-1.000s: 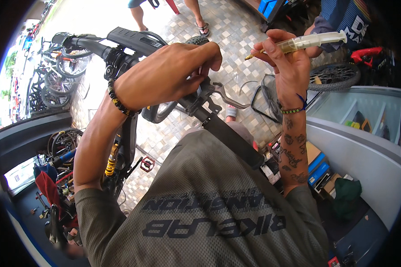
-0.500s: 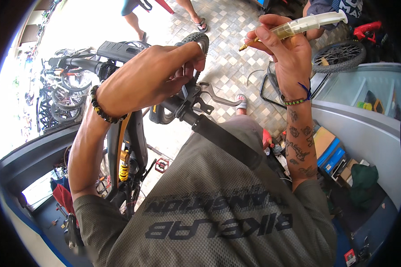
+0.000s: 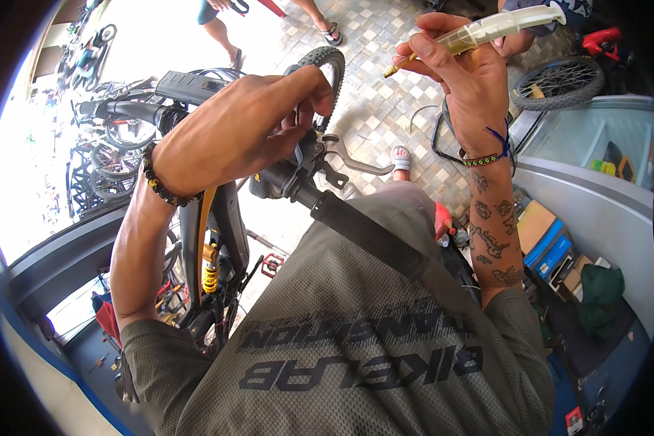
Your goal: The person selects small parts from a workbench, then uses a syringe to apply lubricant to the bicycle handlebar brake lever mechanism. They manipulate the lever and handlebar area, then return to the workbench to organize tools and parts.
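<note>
My right hand (image 3: 476, 83) grips a clear syringe (image 3: 490, 29) between thumb and fingers, up at the right, well apart from the bike. Yellowish fluid inside; brass tip (image 3: 391, 71) points down-left over the tiled floor (image 3: 374, 116), touching nothing. My left hand (image 3: 229, 134) is over the handlebar (image 3: 138, 111), fingers curled, just beside the brake lever (image 3: 352, 163); can't tell if they hold anything, the hand's back covers it. Black grip (image 3: 367, 234) sticks out in front of my shirt (image 3: 356, 312). Front wheel (image 3: 332, 69) just beyond the left hand. Yellow spring (image 3: 210, 280) and red pedal (image 3: 272, 265) lower down. Loose wheel (image 3: 559, 83) at right, near a glass case (image 3: 596, 134). Green cloth (image 3: 601, 289) beside boxes (image 3: 541, 232). Another person's legs (image 3: 218, 33) at the top.
</note>
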Tool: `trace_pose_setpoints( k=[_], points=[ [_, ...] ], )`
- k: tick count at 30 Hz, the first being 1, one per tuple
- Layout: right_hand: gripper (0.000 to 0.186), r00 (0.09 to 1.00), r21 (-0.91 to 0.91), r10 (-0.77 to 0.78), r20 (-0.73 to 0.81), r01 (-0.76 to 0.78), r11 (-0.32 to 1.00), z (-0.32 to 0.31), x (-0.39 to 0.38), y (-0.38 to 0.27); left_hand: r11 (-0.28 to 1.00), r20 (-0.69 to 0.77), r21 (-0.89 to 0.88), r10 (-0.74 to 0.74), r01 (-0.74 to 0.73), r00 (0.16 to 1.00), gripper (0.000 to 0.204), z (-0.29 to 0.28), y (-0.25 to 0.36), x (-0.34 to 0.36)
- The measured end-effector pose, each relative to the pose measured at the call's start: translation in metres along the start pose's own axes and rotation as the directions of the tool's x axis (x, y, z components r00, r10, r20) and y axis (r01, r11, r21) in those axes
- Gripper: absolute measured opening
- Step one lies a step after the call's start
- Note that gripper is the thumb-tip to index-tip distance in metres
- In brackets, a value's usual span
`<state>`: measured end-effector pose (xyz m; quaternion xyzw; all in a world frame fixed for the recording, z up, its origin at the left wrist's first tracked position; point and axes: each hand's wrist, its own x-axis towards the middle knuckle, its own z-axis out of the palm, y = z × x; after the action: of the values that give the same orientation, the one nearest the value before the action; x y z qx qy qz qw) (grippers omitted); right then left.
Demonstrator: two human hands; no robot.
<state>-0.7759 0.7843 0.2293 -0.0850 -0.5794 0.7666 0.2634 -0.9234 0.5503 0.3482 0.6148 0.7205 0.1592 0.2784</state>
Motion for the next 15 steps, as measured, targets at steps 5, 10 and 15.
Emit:
trace_pose_setpoints(
  k=[5,10,15],
  points=[
    [0.035,1.000,0.021,0.007,-0.003,-0.007,1.000,-0.001,0.000,0.002,0.999,-0.004,-0.037,0.014,-0.014,1.000,0.030,-0.003,0.000,0.003],
    [0.034,0.999,0.045,0.042,0.006,-0.043,0.998,0.005,-0.001,0.000,0.998,-0.116,-0.064,0.011,-0.019,0.993,0.033,-0.022,0.000,-0.007],
    [0.036,0.971,-0.042,0.162,0.176,-0.156,0.987,0.036,0.000,-0.016,0.864,-0.394,-0.500,-0.287,0.059,0.873,0.024,-0.013,0.005,-0.030]
  ],
)
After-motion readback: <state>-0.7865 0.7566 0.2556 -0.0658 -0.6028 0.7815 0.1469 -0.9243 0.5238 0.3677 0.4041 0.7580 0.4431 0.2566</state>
